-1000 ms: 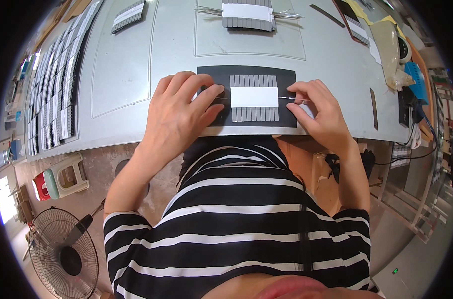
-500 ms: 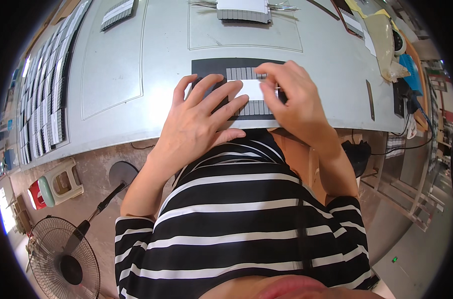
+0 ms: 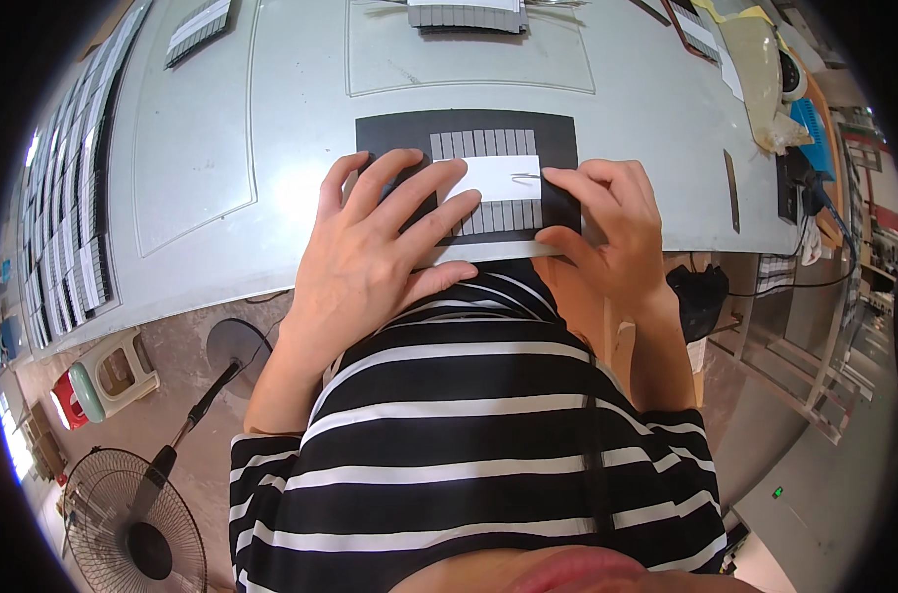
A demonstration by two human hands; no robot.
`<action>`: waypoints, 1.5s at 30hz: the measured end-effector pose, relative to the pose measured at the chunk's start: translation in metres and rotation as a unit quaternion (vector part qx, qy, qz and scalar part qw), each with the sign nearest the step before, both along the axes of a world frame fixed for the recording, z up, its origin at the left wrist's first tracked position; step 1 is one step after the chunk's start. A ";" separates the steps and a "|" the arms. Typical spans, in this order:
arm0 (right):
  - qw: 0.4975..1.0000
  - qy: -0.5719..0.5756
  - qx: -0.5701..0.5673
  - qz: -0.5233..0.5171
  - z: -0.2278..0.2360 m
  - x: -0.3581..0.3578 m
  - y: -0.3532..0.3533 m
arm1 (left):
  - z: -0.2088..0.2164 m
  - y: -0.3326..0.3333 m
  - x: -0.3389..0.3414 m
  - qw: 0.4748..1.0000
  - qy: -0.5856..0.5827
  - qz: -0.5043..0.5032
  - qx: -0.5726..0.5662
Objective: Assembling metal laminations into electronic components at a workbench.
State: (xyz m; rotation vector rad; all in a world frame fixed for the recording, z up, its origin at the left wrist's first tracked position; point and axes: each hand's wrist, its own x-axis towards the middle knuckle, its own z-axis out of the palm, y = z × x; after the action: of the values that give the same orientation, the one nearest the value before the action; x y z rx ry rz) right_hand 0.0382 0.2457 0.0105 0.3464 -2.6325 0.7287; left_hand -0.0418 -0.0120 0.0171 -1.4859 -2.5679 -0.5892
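Observation:
A black mat [image 3: 557, 133] lies at the table's near edge. On it rests a piece of grey slatted strips [image 3: 488, 143] with a white band [image 3: 493, 178] across its middle. A few thin, silvery wire-like pieces [image 3: 525, 178] lie on the band near its right end. My left hand [image 3: 380, 232] is spread flat over the left part, its fingertips on the white band and the mat. My right hand [image 3: 612, 217] is at the mat's right side, index fingertip by the band's right end and the wire ends, thumb well apart from it. Nothing shows between those fingers.
At the far side a stack of grey strips with a white top [image 3: 469, 18] has wires at both sides. Many similar pieces [image 3: 68, 198] line the left edge. A blue box [image 3: 814, 138] and tape are on the right. A fan [image 3: 147, 549] and stools stand below left.
My right hand has moved right, off the white band, and its thumb and index finger have spread apart. The wire-like pieces now show on the band. My left hand stays spread on it.

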 end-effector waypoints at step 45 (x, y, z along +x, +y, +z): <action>0.992 0.044 0.117 0.006 -0.013 0.002 -0.046 | -0.002 0.003 0.002 1.000 0.009 0.022 0.004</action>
State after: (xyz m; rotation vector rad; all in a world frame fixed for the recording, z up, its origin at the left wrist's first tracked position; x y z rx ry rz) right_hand 0.0404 0.2001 -0.0027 0.4483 -2.6384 0.3978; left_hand -0.0400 -0.0091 0.0154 -1.4223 -2.5747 -0.5780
